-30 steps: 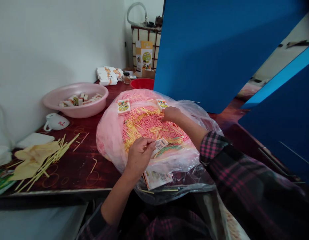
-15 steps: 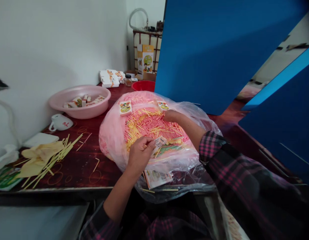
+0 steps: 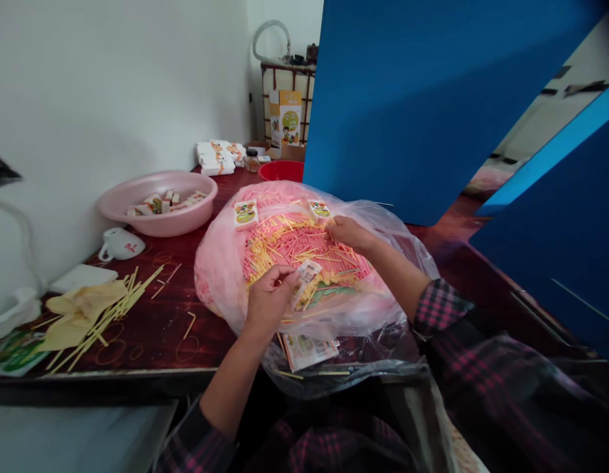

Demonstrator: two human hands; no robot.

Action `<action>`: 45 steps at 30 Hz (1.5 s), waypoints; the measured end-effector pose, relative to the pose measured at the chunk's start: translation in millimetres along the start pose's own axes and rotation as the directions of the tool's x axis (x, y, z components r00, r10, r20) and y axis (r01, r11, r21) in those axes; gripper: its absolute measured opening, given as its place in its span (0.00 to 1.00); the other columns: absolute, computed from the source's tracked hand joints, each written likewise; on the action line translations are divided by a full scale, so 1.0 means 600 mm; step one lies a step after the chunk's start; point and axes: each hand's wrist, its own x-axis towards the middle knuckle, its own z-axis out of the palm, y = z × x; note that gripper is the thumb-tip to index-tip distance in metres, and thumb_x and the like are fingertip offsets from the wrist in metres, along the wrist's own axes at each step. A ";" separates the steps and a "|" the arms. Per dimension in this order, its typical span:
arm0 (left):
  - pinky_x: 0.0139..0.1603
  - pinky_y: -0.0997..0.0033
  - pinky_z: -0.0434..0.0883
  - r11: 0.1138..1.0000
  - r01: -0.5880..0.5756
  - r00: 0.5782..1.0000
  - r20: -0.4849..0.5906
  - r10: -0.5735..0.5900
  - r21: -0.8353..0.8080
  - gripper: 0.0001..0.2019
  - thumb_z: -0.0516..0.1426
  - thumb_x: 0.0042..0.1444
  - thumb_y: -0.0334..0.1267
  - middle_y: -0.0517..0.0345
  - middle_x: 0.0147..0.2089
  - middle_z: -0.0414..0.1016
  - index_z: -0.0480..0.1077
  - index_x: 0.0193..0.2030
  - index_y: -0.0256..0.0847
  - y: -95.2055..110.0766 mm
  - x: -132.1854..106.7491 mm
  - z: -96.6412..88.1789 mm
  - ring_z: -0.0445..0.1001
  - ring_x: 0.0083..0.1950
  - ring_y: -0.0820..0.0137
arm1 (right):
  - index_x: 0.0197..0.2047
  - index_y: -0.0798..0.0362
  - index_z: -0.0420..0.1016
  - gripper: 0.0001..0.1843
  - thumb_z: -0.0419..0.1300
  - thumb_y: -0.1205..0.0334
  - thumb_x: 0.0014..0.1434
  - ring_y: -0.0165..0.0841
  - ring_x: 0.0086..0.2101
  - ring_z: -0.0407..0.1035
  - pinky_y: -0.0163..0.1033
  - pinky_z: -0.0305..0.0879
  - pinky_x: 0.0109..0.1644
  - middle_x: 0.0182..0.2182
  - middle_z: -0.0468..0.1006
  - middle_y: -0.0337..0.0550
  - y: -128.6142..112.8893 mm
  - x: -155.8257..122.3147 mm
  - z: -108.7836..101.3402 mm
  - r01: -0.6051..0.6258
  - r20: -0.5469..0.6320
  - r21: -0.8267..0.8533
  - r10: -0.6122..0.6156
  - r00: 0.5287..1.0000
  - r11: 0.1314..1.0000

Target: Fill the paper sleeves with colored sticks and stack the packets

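Far left of my grip, a crumpled yellow cloth (image 3: 80, 322) lies on the dark red tabletop (image 3: 156, 338) under a loose bundle of thin yellow sticks (image 3: 119, 309). Beyond them, a white ceramic mug (image 3: 119, 244) with a red mark stands just in front of a round pink plastic basin (image 3: 159, 225) holding small printed packets. Farther off, up and left of my hands, sit a stack of white printed cartons (image 3: 215, 158) and a small glass jar (image 3: 252, 161).

My left hand (image 3: 267, 302) is closed in a firm pinch, thumb against fingertips, on a small printed paper strip (image 3: 304, 282), whose long axis slants up and to the right from the fingers. Just beyond and right of that pinch lies a wide heap of thin pink and yellow sticks (image 3: 304, 253), running every which way inside a clear plastic bag (image 3: 400, 240). My right hand (image 3: 351, 233) is the nearer to the heap's upper right edge, its fingers curled low against the sticks, beside a small printed card (image 3: 320, 211). I cannot tell whether it has hold of anything. Farther right, a tall blue panel (image 3: 383, 112) rises behind the table.
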 end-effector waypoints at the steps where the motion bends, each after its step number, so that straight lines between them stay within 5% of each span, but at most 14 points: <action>1: 0.41 0.70 0.68 0.999 0.010 1.000 0.003 -0.010 -0.037 0.08 0.64 0.51 0.43 0.60 0.31 0.79 0.78 0.33 0.41 -0.001 0.001 0.001 0.74 0.35 0.69 | 0.28 0.55 0.70 0.16 0.58 0.59 0.68 0.26 0.24 0.66 0.35 0.66 0.31 0.24 0.72 0.36 0.002 0.001 0.001 -0.026 0.029 0.025 0.025 0.999 0.999; 5: 0.44 0.71 0.69 0.972 0.034 0.999 -0.030 -0.042 -0.232 0.09 0.68 0.45 0.42 0.62 0.33 0.78 0.78 0.32 0.41 -0.005 0.004 0.014 0.73 0.36 0.72 | 0.26 0.52 0.68 0.12 0.58 0.61 0.62 0.27 0.27 0.67 0.37 0.66 0.36 0.24 0.72 0.37 0.005 -0.037 0.003 -0.039 0.078 0.326 0.014 0.997 0.944; 8: 0.42 0.72 0.68 0.933 0.070 0.995 -0.043 -0.091 -0.354 0.10 0.70 0.39 0.40 0.63 0.30 0.76 0.77 0.30 0.41 -0.004 0.005 0.025 0.71 0.34 0.73 | 0.30 0.51 0.72 0.12 0.66 0.53 0.57 0.29 0.30 0.70 0.39 0.69 0.41 0.27 0.75 0.37 -0.009 -0.079 0.003 -0.048 0.073 0.653 0.001 0.997 0.756; 11: 0.40 0.71 0.68 0.928 0.077 0.994 -0.046 -0.101 -0.365 0.10 0.70 0.38 0.39 0.63 0.29 0.75 0.76 0.28 0.41 0.000 0.003 0.034 0.70 0.34 0.73 | 0.34 0.50 0.73 0.15 0.68 0.48 0.58 0.30 0.33 0.73 0.42 0.72 0.46 0.29 0.76 0.36 -0.039 -0.115 0.004 0.036 -0.023 0.814 -0.029 0.999 0.580; 14: 0.40 0.71 0.68 0.934 0.072 0.995 -0.044 -0.093 -0.350 0.10 0.70 0.39 0.39 0.63 0.30 0.75 0.76 0.28 0.41 0.001 0.001 0.040 0.71 0.34 0.73 | 0.37 0.48 0.72 0.14 0.67 0.48 0.60 0.32 0.37 0.77 0.45 0.72 0.54 0.31 0.78 0.34 -0.073 -0.142 0.010 0.176 -0.158 0.848 -0.079 0.984 0.499; 19: 0.40 0.72 0.66 0.933 0.085 0.995 -0.017 -0.097 -0.351 0.10 0.70 0.40 0.38 0.64 0.31 0.75 0.76 0.29 0.41 -0.002 -0.001 0.051 0.69 0.34 0.74 | 0.40 0.46 0.69 0.14 0.60 0.45 0.66 0.36 0.45 0.78 0.51 0.69 0.60 0.34 0.80 0.35 -0.099 -0.167 0.036 0.353 -0.315 0.760 -0.166 0.934 0.546; 28: 0.44 0.71 0.66 0.860 0.098 0.995 0.059 -0.079 -0.501 0.10 0.72 0.39 0.38 0.63 0.30 0.74 0.77 0.28 0.41 0.002 -0.003 0.063 0.69 0.36 0.73 | 0.43 0.46 0.68 0.10 0.53 0.51 0.73 0.34 0.48 0.78 0.48 0.70 0.58 0.37 0.81 0.36 -0.090 -0.180 0.057 0.464 -0.337 0.620 -0.320 0.886 0.633; 36: 0.42 0.71 0.67 0.875 0.026 1.000 0.010 -0.024 -0.483 0.09 0.70 0.40 0.37 0.63 0.30 0.74 0.75 0.26 0.42 0.008 0.002 0.072 0.68 0.35 0.73 | 0.43 0.47 0.75 0.14 0.55 0.47 0.70 0.35 0.52 0.74 0.46 0.66 0.60 0.45 0.82 0.41 -0.078 -0.183 0.060 0.293 -0.212 0.594 -0.206 0.955 0.749; 39: 0.41 0.71 0.67 0.890 0.019 1.000 0.001 -0.020 -0.456 0.08 0.69 0.42 0.38 0.63 0.29 0.73 0.74 0.27 0.42 0.006 0.003 0.077 0.68 0.34 0.72 | 0.47 0.45 0.74 0.12 0.57 0.49 0.68 0.35 0.52 0.74 0.46 0.65 0.61 0.47 0.83 0.39 -0.071 -0.178 0.064 0.171 -0.130 0.681 -0.112 0.985 0.712; 42: 0.41 0.69 0.68 0.898 0.017 1.000 -0.014 -0.025 -0.441 0.09 0.68 0.43 0.41 0.62 0.30 0.73 0.74 0.28 0.42 0.002 0.004 0.081 0.69 0.34 0.72 | 0.55 0.41 0.70 0.14 0.57 0.50 0.68 0.34 0.54 0.73 0.46 0.63 0.63 0.48 0.83 0.37 -0.066 -0.174 0.067 0.189 -0.157 0.723 -0.109 0.982 0.665; 45: 0.39 0.69 0.68 0.891 0.030 0.999 -0.016 -0.041 -0.453 0.11 0.69 0.43 0.43 0.62 0.29 0.73 0.73 0.28 0.43 0.002 0.007 0.085 0.69 0.33 0.71 | 0.54 0.42 0.73 0.14 0.53 0.49 0.71 0.32 0.54 0.72 0.45 0.62 0.65 0.49 0.82 0.38 -0.068 -0.175 0.064 0.244 -0.184 0.642 -0.163 0.969 0.727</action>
